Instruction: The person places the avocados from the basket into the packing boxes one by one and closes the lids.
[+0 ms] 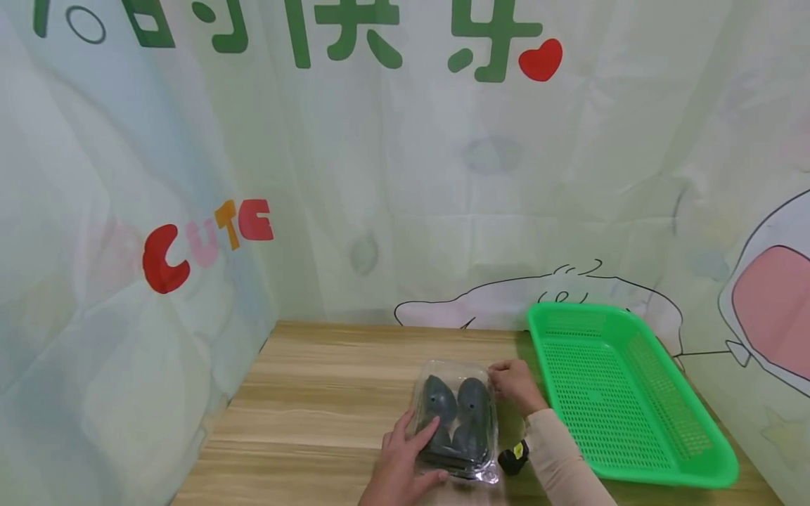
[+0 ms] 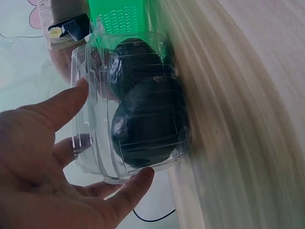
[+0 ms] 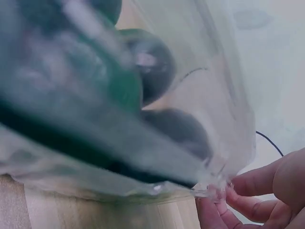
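Observation:
A clear plastic clamshell box [image 1: 453,367] stands on the table with several dark avocados [image 1: 471,398] visible through its lid. At the near left corner, my left hand [image 1: 401,457] holds the box, one finger lying across the lid and others along the sides. The left wrist view shows this hand [image 2: 57,162] spread around the box's end, beside two avocados [image 2: 150,121]. My right hand [image 1: 515,385] pinches the rim at the far right corner. Close up in the right wrist view, its fingertips [image 3: 238,188] grip the clear plastic edge.
A green perforated basket [image 1: 607,400] stands right of the box, close to the right forearm. The wood-grain table [image 1: 316,400] extends to the left. A printed cloth [image 1: 405,176] hangs behind the table. A black wrist device [image 1: 513,458] sits at the right sleeve.

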`<state>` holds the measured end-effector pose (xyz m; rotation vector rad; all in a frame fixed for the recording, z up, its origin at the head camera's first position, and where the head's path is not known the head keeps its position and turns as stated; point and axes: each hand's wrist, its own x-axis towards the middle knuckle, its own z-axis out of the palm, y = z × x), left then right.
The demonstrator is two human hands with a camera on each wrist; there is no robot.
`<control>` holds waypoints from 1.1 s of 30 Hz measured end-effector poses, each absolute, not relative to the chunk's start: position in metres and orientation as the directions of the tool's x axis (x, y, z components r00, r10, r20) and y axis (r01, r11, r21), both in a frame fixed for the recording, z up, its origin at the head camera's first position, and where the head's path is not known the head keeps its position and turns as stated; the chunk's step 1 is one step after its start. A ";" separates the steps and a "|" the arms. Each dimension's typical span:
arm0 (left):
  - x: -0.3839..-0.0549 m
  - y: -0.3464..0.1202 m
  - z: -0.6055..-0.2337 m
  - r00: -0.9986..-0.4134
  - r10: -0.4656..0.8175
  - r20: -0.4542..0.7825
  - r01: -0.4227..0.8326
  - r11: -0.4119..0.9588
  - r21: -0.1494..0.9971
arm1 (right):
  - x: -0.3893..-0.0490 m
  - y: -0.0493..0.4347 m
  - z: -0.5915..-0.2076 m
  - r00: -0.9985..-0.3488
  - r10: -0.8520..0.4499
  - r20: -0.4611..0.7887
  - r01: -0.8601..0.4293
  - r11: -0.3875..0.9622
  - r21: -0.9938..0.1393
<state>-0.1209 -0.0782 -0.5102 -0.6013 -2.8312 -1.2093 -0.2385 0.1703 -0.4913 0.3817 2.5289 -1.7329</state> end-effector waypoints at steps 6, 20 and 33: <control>-0.121 -0.079 -0.507 -0.932 0.336 0.139 0.327 0.607 0.724 | -0.242 0.170 -0.494 -0.967 0.169 -0.193 0.239 0.321 -0.916; -0.120 -0.075 -0.507 -0.938 0.311 0.153 0.324 0.633 0.703 | -0.243 0.170 -0.493 -0.960 0.240 -0.143 0.235 0.418 -0.878; -0.122 -0.073 -0.508 -0.953 0.286 0.102 0.266 0.624 0.734 | -0.190 0.169 -0.493 -0.992 0.086 -0.093 0.126 0.577 -0.807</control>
